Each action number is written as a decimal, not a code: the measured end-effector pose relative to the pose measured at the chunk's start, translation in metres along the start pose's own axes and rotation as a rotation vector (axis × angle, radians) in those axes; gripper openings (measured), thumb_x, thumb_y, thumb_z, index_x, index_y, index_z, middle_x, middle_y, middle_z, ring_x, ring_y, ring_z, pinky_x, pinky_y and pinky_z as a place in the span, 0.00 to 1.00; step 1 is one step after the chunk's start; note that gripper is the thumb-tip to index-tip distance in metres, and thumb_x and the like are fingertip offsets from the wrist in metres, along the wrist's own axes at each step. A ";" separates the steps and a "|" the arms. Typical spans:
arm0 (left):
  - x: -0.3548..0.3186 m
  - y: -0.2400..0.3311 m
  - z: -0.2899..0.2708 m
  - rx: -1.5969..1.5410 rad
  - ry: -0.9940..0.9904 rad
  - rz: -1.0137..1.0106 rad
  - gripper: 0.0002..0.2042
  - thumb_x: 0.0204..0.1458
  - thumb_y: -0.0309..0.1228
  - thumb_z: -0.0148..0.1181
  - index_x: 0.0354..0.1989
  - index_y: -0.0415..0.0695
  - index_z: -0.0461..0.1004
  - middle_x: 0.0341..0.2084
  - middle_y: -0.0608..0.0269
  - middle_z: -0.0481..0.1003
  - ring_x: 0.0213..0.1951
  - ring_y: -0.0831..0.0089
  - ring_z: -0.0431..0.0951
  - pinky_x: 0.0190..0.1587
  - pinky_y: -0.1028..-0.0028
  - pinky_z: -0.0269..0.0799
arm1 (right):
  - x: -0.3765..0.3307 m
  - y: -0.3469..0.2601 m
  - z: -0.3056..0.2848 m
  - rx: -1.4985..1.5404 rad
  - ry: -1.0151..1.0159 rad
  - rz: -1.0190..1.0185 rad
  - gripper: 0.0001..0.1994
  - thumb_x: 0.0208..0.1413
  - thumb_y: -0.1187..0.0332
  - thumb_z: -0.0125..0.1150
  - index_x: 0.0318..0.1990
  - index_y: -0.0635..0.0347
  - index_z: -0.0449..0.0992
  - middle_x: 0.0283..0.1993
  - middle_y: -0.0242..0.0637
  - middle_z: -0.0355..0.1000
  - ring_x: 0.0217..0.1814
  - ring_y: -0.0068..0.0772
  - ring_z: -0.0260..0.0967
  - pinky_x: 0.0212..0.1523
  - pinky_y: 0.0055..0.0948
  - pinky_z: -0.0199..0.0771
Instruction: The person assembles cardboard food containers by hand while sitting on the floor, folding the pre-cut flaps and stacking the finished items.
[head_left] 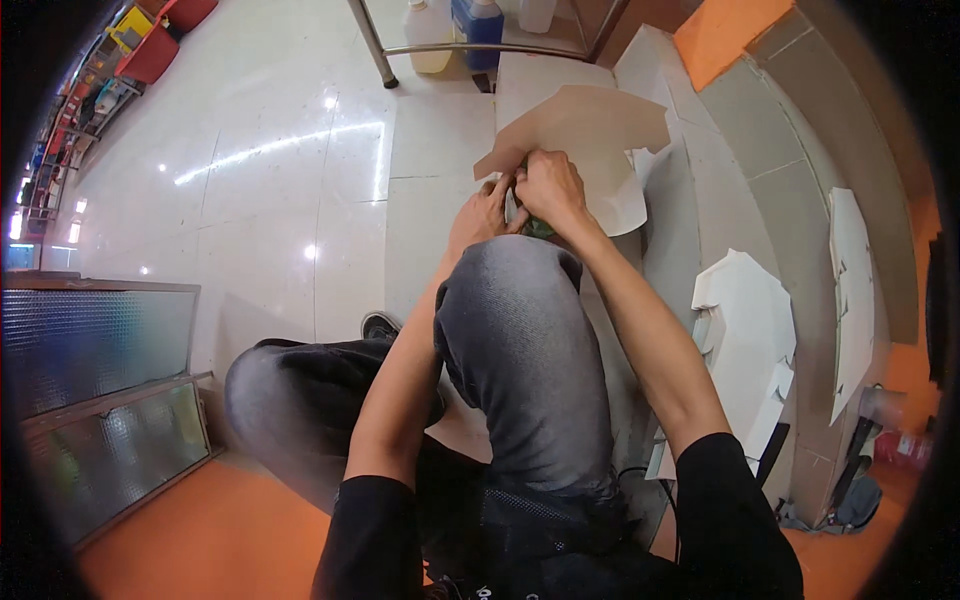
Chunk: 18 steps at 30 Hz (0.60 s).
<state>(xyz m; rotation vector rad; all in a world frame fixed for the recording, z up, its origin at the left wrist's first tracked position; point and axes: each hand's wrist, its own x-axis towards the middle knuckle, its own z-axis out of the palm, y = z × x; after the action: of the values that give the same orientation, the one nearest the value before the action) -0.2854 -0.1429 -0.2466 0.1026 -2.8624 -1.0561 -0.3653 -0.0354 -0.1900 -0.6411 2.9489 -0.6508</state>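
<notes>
A large sheet with angled corners, like thin card, tan on its upper side and pale on the rest (608, 185), stands curved just beyond my raised knee. My left hand (482, 215) is closed at its near left edge, fingertips pinched there. Right beside it, my right hand (550, 188) is curled into a fist against the sheet, and its fingertips are hidden. The two hands almost touch. Something dark green (538, 228) shows under my right hand, partly covered by the knee; I cannot make out what it is.
White folded pieces with notched edges (745, 335) lie at my right, and another (851, 300) leans on the tiled ledge (770, 110). A metal rack (440, 47) with a yellow jug (428, 45) and blue jug (478, 30) stands ahead. Framed textured-glass panels (100, 345) are at left.
</notes>
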 end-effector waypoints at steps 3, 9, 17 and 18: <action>-0.002 -0.005 0.000 -0.024 0.012 0.002 0.30 0.53 0.43 0.59 0.62 0.46 0.56 0.40 0.36 0.73 0.42 0.41 0.75 0.46 0.53 0.72 | 0.000 -0.001 0.004 -0.013 -0.050 -0.013 0.12 0.49 0.67 0.59 0.32 0.71 0.79 0.32 0.62 0.75 0.36 0.64 0.75 0.38 0.51 0.76; 0.004 -0.009 0.008 -0.092 -0.032 -0.017 0.27 0.54 0.39 0.57 0.59 0.43 0.57 0.38 0.38 0.75 0.41 0.40 0.76 0.45 0.53 0.73 | 0.006 0.010 0.012 0.071 -0.005 -0.005 0.15 0.48 0.63 0.62 0.31 0.72 0.79 0.32 0.62 0.75 0.39 0.62 0.75 0.41 0.49 0.76; 0.004 -0.020 0.012 -0.348 0.004 0.077 0.27 0.53 0.35 0.62 0.57 0.41 0.57 0.47 0.44 0.75 0.40 0.48 0.81 0.40 0.59 0.78 | -0.020 0.040 -0.054 -0.035 -0.451 -0.362 0.24 0.48 0.53 0.65 0.27 0.74 0.76 0.27 0.63 0.71 0.35 0.59 0.74 0.38 0.46 0.72; 0.005 -0.016 0.010 -0.403 -0.013 0.065 0.27 0.53 0.34 0.62 0.57 0.41 0.57 0.48 0.45 0.75 0.41 0.50 0.81 0.40 0.60 0.79 | -0.025 0.050 -0.051 -0.035 -0.473 -0.330 0.22 0.49 0.55 0.64 0.28 0.73 0.76 0.28 0.63 0.72 0.35 0.59 0.74 0.38 0.46 0.72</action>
<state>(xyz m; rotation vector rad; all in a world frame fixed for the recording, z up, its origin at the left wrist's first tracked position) -0.2914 -0.1489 -0.2637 -0.0261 -2.5784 -1.5921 -0.3692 0.0356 -0.1654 -1.1227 2.4421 -0.3932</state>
